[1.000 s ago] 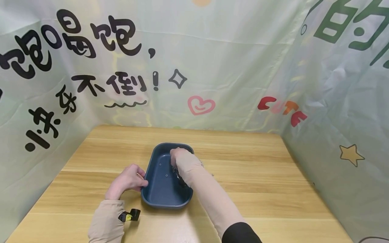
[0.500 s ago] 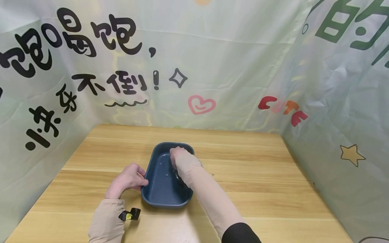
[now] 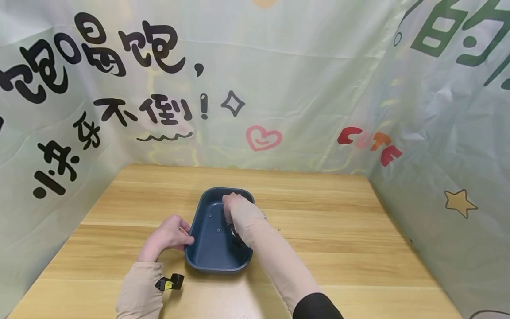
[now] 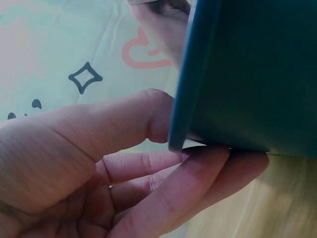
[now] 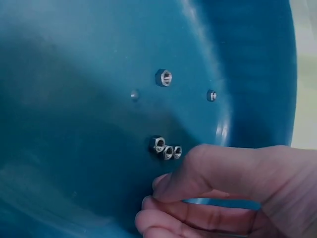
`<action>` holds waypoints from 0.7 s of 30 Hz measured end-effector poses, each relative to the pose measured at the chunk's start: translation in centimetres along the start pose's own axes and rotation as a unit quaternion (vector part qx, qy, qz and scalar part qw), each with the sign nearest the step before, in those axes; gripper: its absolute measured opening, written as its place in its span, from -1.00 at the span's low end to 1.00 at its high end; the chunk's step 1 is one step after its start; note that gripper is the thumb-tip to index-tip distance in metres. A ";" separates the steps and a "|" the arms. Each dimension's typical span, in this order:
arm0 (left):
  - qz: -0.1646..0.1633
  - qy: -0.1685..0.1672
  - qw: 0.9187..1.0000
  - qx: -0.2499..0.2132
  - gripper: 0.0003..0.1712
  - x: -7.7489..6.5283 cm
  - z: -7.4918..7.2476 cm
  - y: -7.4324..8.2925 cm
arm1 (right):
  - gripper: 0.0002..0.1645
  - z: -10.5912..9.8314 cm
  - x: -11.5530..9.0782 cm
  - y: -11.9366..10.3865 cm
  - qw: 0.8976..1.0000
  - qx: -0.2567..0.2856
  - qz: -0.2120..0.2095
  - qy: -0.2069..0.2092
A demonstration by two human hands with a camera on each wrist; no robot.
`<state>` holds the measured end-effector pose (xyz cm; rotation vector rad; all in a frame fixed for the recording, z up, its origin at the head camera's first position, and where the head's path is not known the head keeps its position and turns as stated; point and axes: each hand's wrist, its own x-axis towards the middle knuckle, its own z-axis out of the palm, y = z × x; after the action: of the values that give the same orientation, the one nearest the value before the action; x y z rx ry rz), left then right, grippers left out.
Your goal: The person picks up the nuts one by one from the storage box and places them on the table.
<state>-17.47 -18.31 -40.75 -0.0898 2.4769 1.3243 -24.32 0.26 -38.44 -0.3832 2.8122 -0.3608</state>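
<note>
A dark blue rectangular tray (image 3: 219, 259) rests on the wooden table. My left hand (image 3: 171, 232) holds its left edge, and in the left wrist view the thumb (image 4: 161, 116) lies at the rim while fingertips support it from beneath. Inside the tray's far right part is my right hand (image 3: 239, 208). The right wrist view shows its thumb and forefinger tips close together, with nothing visible between them. Just beyond those fingertips, small hex nuts (image 5: 159, 144) sit in a tight group on the tray floor. Another nut (image 5: 164, 78) and a smaller one (image 5: 211, 95) lie farther off.
To the right of the tray, partly behind the right arm, small metal pieces (image 3: 279, 229) lie on the table (image 3: 338, 257). A printed cloth (image 3: 303, 88) hangs around the back and sides. A black wrist camera (image 3: 175, 282) sticks out from the left sleeve.
Both hands and the tray stay nearly in place. The right fingers shift very slightly inside the tray.
</note>
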 end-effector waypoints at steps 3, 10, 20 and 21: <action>0.001 -0.002 1.000 -0.001 -0.63 0.0 0.0 -0.1 | -0.63 -0.3 1.9 -0.3 0.994 -0.083 0.021 -0.072; 0.004 -0.006 1.000 0.002 -0.64 -0.1 0.0 0.0 | -0.85 -0.9 3.4 0.1 0.990 -0.074 -0.012 -0.120; 0.000 -0.003 1.000 0.000 -0.64 -0.1 -0.1 0.0 | -0.84 -2.0 2.5 1.5 0.981 0.107 -0.092 -0.135; 0.000 -0.003 1.000 0.001 -0.64 -0.1 -0.1 0.0 | -0.84 -2.0 2.4 1.7 0.980 0.110 -0.107 -0.130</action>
<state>-17.35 -18.40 -40.70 -0.0850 2.4734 1.3192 -27.52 1.53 -37.61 -0.6354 2.4518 -0.6146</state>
